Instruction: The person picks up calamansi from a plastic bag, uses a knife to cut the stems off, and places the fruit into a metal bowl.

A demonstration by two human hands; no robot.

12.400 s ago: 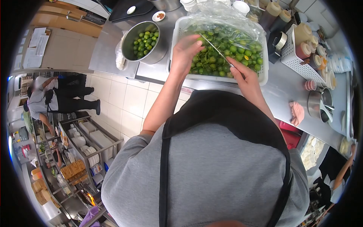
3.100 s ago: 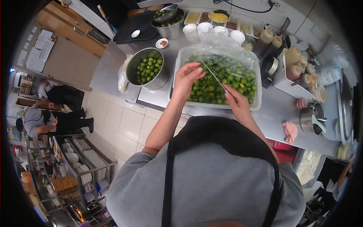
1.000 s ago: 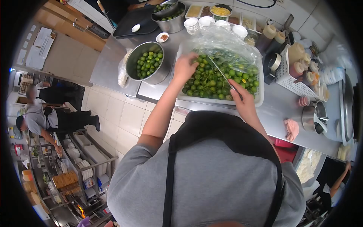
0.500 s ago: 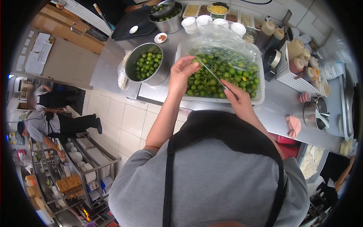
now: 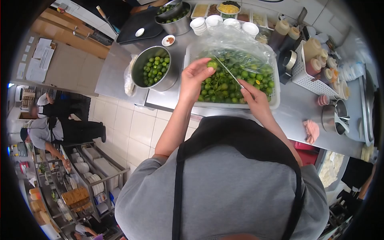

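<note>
One knife (image 5: 229, 72), handle seemingly inside right hand (image 5: 256, 102).

**Layout of the worktop**

The crate (image 5: 276, 103) stands mid-worktop (image 5: 296, 108), with a plastic bag (image 5: 236, 40) lying open inside it (limes fill the bag). A bowl (image 5: 170, 82) stands just left of the crate. Behind them are a second bowl (image 5: 180, 27) and stacked cups (image 5: 199, 25). To the crate's right is a basket (image 5: 304, 76) of bottles, and a cloth (image 5: 311, 131) lies nearer the front edge. The left hand (image 5: 192, 78) holds a lime (image 5: 212, 64) over the crate's left part. The right hand (image 5: 256, 102), at the near wall, holds a knife (image 5: 229, 72) pointing inward.
</note>
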